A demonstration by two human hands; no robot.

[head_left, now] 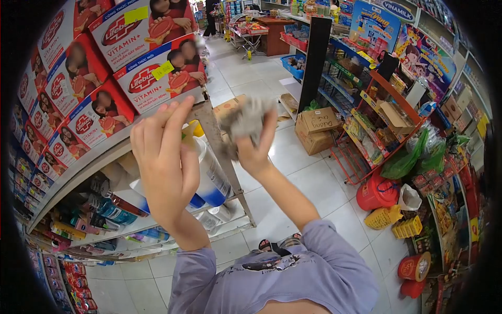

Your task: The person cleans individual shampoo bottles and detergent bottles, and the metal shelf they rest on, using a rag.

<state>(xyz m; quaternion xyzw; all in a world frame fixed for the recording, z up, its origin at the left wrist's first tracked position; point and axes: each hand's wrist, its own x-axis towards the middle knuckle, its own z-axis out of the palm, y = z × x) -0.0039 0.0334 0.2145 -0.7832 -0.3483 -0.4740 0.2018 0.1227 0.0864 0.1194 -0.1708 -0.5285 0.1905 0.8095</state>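
My right hand [256, 154] is closed around a grey cloth [250, 118], crumpled and smeared by motion, held up just past the end of the shelf. My left hand [166, 149] is raised in front of the shelf edge [83, 170], its fingers stretched out and holding nothing that I can see. Just above its fingertips are red and white Lifebuoy soap boxes [151, 78], stacked in rows on the top shelf. Behind that hand, a white and blue bottle [212, 175] stands on the shelf below, partly hidden.
Bottles and tubes [112, 209] crowd the lower shelf at left. Across the tiled aisle [293, 178] stand cardboard boxes [315, 131], a red rack [350, 162], a red bucket [376, 191] and a yellow bag [383, 217]. A table [269, 34] stands farther back, with a person beyond.
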